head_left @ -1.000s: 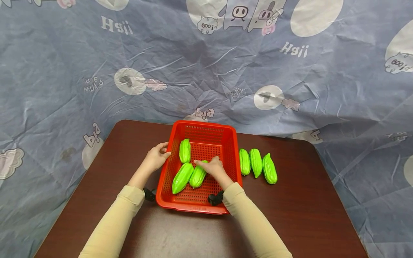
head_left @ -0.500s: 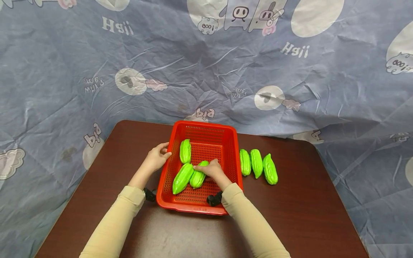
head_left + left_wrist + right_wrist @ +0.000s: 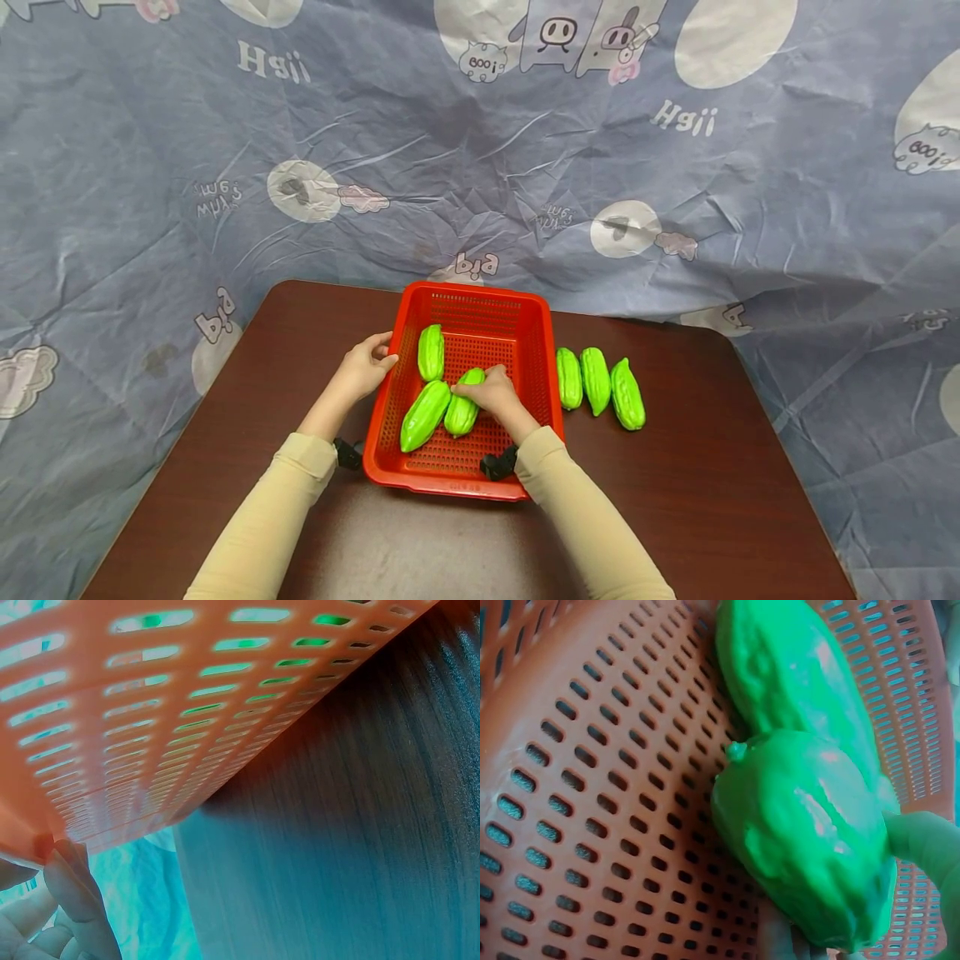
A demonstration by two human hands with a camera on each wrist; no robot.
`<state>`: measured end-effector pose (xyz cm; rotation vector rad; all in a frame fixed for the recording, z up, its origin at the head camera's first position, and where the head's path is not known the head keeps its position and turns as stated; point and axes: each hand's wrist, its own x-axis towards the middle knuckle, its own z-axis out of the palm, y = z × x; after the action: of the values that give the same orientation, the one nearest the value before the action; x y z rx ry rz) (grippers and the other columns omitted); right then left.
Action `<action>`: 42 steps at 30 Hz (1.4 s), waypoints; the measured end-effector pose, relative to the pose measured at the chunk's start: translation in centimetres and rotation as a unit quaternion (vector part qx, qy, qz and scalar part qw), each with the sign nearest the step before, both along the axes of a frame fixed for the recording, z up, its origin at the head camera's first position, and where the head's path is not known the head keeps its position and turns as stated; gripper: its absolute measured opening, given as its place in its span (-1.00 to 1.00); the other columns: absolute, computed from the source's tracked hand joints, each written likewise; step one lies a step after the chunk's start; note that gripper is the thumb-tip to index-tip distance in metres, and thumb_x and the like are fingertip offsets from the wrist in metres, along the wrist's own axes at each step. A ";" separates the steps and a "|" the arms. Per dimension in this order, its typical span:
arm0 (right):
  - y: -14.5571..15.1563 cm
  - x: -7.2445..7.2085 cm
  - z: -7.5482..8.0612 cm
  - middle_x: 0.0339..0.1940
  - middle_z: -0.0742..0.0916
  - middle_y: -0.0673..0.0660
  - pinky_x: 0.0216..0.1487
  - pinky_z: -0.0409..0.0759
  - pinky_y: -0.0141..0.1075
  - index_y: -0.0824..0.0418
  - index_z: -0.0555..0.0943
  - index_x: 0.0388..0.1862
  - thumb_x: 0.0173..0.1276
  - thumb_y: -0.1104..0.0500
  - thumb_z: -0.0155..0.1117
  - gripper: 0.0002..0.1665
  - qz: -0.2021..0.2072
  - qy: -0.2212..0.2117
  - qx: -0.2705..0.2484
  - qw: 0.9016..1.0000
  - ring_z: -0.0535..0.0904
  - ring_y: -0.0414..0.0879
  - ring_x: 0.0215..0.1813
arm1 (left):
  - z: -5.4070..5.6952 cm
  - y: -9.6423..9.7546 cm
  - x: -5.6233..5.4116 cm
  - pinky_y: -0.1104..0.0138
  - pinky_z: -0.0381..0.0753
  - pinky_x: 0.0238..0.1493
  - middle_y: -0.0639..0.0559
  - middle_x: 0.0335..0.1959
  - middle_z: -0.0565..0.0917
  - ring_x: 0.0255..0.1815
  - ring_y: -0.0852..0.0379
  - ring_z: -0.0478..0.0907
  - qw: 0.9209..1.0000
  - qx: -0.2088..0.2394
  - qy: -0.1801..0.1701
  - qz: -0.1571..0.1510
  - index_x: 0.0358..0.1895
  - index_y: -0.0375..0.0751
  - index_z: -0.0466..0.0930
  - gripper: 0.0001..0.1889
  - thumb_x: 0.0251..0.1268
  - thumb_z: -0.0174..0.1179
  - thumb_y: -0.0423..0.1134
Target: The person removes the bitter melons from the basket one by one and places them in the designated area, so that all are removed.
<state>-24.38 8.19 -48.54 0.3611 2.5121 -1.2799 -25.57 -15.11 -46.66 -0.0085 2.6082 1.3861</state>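
Observation:
A red perforated plastic basket (image 3: 480,289) stands on the table. My left hand (image 3: 362,368) pinches its left rim between thumb and fingers, also visible in the left wrist view beside the basket wall (image 3: 127,750). Inside the basket, my right hand (image 3: 498,392) grips a bright green bitter melon (image 3: 462,414). The right wrist view shows the thumb on one side of this melon (image 3: 802,832) and fingers partly hidden beneath it. A second bitter melon (image 3: 424,417) lies close to its left, and a third (image 3: 431,354) lies behind, near the left wall.
To the right of the basket, three more bitter melons (image 3: 596,381) lie in a row on the dark brown table (image 3: 697,467). A grey-blue printed cloth (image 3: 480,150) hangs behind the table. Black wrist cameras (image 3: 498,463) sit at both cuffs.
The bitter melon under my right hand has shifted slightly to the right and away, and more of its far end shows. My left hand and the basket stay in place.

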 end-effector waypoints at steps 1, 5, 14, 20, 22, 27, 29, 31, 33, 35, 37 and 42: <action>0.0 -0.1 0.1 0.12 0.53 0.42 -0.04 0.65 -0.08 0.43 0.26 0.31 0.16 -0.04 0.50 -0.06 0.000 0.006 0.004 1.000 0.57 0.19 0.07 | 0.0 0.0 0.0 0.08 0.67 -0.01 -0.32 0.15 0.53 0.07 -0.19 0.60 1.000 0.001 0.000 0.000 0.49 -0.26 0.21 -0.43 0.50 0.09 -0.26; 0.1 -0.3 0.6 0.10 0.56 0.40 0.11 0.56 -0.03 0.42 0.29 0.26 0.15 -0.04 0.50 -0.10 -0.001 0.031 0.011 0.999 0.54 0.21 0.12 | 0.1 0.0 0.0 0.08 0.67 0.00 -0.32 0.14 0.53 0.07 -0.19 0.60 1.000 0.004 -0.001 0.002 0.49 -0.26 0.21 -0.43 0.49 0.09 -0.26; 0.4 -0.7 2.3 0.13 0.54 0.40 0.19 0.53 0.01 0.39 0.30 0.31 0.16 -0.02 0.46 -0.11 -0.010 0.078 0.006 0.997 0.51 0.24 0.16 | 0.1 0.1 0.1 0.06 0.66 0.03 -0.32 0.17 0.52 0.11 -0.20 0.59 1.000 0.000 -0.002 0.001 0.50 -0.26 0.20 -0.42 0.50 0.08 -0.26; 0.8 -0.9 4.0 0.17 0.52 0.38 0.15 0.57 0.00 0.36 0.31 0.35 0.18 0.04 0.46 -0.13 -0.018 0.113 -0.007 0.993 0.52 0.21 0.17 | 0.1 0.2 0.1 0.06 0.66 0.03 -0.33 0.17 0.52 0.11 -0.21 0.59 1.000 -0.002 0.003 0.002 0.49 -0.27 0.21 -0.43 0.50 0.08 -0.27; 1.0 -0.9 4.6 0.17 0.51 0.36 0.13 0.58 -0.02 0.35 0.32 0.34 0.18 0.05 0.46 -0.15 -0.022 0.123 -0.010 0.992 0.52 0.19 0.16 | 0.1 0.2 0.1 0.06 0.66 0.03 -0.33 0.17 0.52 0.11 -0.21 0.59 1.000 -0.002 0.004 0.002 0.49 -0.27 0.21 -0.43 0.50 0.08 -0.26; 1.7 -0.9 5.8 0.12 0.52 0.31 0.06 0.59 -0.06 0.32 0.33 0.34 0.19 0.08 0.45 -0.19 -0.032 0.146 -0.012 0.989 0.52 0.14 0.11 | 0.1 0.2 0.1 0.06 0.66 0.03 -0.33 0.17 0.52 0.13 -0.21 0.58 1.000 0.000 0.000 0.001 0.50 -0.26 0.20 -0.43 0.50 0.08 -0.26; 2.0 -0.9 6.2 0.11 0.52 0.30 0.05 0.58 -0.06 0.30 0.33 0.35 0.19 0.08 0.44 -0.20 -0.034 0.156 -0.010 0.987 0.51 0.14 0.10 | 0.1 0.2 0.1 0.06 0.66 0.04 -0.32 0.17 0.52 0.14 -0.21 0.57 1.000 0.001 -0.001 0.001 0.50 -0.26 0.20 -0.43 0.50 0.08 -0.27; 2.4 -0.8 6.7 0.13 0.52 0.30 0.07 0.57 -0.04 0.29 0.34 0.35 0.20 0.09 0.43 -0.20 -0.038 0.166 -0.017 0.985 0.50 0.14 0.12 | 0.2 0.2 0.1 0.06 0.65 0.04 -0.32 0.16 0.52 0.14 -0.22 0.56 1.000 0.001 -0.001 0.003 0.50 -0.26 0.20 -0.43 0.50 0.08 -0.27; 2.8 -0.8 7.0 0.15 0.51 0.30 0.09 0.57 -0.03 0.28 0.34 0.36 0.20 0.09 0.43 -0.20 -0.043 0.175 -0.019 0.983 0.49 0.15 0.15 | 0.2 0.2 0.1 0.06 0.65 0.04 -0.32 0.16 0.52 0.14 -0.22 0.56 1.000 0.000 -0.001 0.004 0.50 -0.26 0.20 -0.43 0.50 0.08 -0.27; 3.3 -0.7 7.4 0.19 0.50 0.30 0.12 0.56 -0.02 0.28 0.34 0.37 0.20 0.09 0.43 -0.19 -0.049 0.184 -0.025 0.981 0.47 0.15 0.19 | 0.2 0.2 0.2 0.05 0.65 0.04 -0.33 0.16 0.52 0.13 -0.22 0.56 1.000 -0.001 -0.001 0.004 0.50 -0.26 0.20 -0.43 0.50 0.08 -0.27; 3.9 -0.7 7.8 0.22 0.49 0.29 0.15 0.54 -0.01 0.29 0.33 0.38 0.20 0.09 0.44 -0.18 -0.055 0.193 -0.029 0.979 0.46 0.15 0.21 | 0.2 0.2 0.2 0.05 0.65 0.04 -0.33 0.16 0.52 0.13 -0.22 0.57 1.000 -0.002 -0.001 0.003 0.50 -0.26 0.20 -0.43 0.50 0.08 -0.27; 5.6 -0.4 8.8 0.22 0.48 0.27 0.15 0.53 -0.01 0.27 0.33 0.39 0.22 0.08 0.43 -0.18 -0.072 0.211 -0.029 0.974 0.45 0.14 0.17 | 0.2 0.2 0.2 0.06 0.65 0.04 -0.33 0.16 0.53 0.11 -0.21 0.58 1.000 -0.004 -0.001 0.002 0.50 -0.27 0.21 -0.43 0.49 0.09 -0.27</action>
<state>-24.75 13.81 -39.74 0.2850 2.8271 -1.6305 -25.39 -14.89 -46.48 -0.0145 2.6144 1.3753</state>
